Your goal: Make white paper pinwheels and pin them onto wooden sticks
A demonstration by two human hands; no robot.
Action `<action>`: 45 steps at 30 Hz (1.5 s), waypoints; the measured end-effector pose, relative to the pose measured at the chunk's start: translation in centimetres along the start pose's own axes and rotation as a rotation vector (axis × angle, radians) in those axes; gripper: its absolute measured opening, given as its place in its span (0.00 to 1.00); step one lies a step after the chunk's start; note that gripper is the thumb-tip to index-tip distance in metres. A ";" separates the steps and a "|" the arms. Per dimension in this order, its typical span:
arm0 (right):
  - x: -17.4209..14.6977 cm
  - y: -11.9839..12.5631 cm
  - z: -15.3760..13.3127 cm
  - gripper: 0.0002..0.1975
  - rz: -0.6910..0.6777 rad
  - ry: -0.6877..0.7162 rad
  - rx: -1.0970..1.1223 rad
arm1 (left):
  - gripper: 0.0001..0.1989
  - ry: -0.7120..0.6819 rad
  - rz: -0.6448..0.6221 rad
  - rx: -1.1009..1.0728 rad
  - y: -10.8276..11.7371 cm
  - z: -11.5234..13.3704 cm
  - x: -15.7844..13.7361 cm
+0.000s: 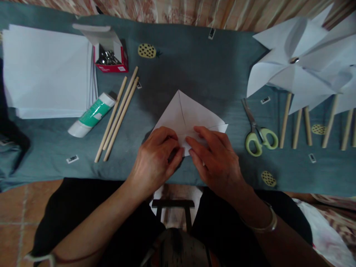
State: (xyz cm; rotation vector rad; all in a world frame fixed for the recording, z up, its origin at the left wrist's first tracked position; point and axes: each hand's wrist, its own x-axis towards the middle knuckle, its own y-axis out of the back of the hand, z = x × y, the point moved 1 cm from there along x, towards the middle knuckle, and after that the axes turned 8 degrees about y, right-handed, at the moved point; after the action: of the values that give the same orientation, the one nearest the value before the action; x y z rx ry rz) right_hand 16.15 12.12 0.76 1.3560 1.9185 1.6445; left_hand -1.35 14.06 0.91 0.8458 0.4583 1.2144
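A white paper square lies turned on its corner on the cloth in front of me, with dark lines running from its corners toward the middle. At its lower left, my left hand has curled fingers and thumb closed on the paper. My right hand grips the lower right part, its fingers bent over the surface and its thumb near the bottom corner. Both hands cover much of the lower half, so the paper's edges there are partly hidden. The fingertips of the two hands almost meet near the middle.
Right of the paper lie scissors with green handles. Paper pinwheels on wooden sticks are farther right. On the left are loose wooden sticks, a glue stick, a red box of metal fasteners and stacked white paper.
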 end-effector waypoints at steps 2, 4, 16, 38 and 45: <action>0.0 0.0 0.0 0.12 -0.005 -0.004 -0.008 | 0.07 -0.009 0.009 0.004 0.0 0.0 0.0; 0.0 0.0 0.0 0.12 -0.010 -0.004 -0.014 | 0.07 -0.015 0.016 0.009 -0.1 0.0 0.1; 0.1 -0.2 0.0 0.13 -0.015 -0.003 -0.021 | 0.07 -0.013 0.010 0.006 -0.1 0.0 0.1; -0.3 -1.0 -0.2 0.17 -0.042 -0.055 0.003 | 0.07 0.007 -0.016 0.000 -0.1 0.0 0.3; 0.0 -1.2 -0.2 0.16 -0.043 -0.072 0.029 | 0.07 -0.005 -0.011 0.012 -0.1 0.0 0.4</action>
State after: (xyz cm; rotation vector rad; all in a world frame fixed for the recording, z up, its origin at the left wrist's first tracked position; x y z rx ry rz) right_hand 15.43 12.12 -0.22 1.3556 1.9238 1.5327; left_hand -1.16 14.41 0.86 0.8546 0.4663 1.2001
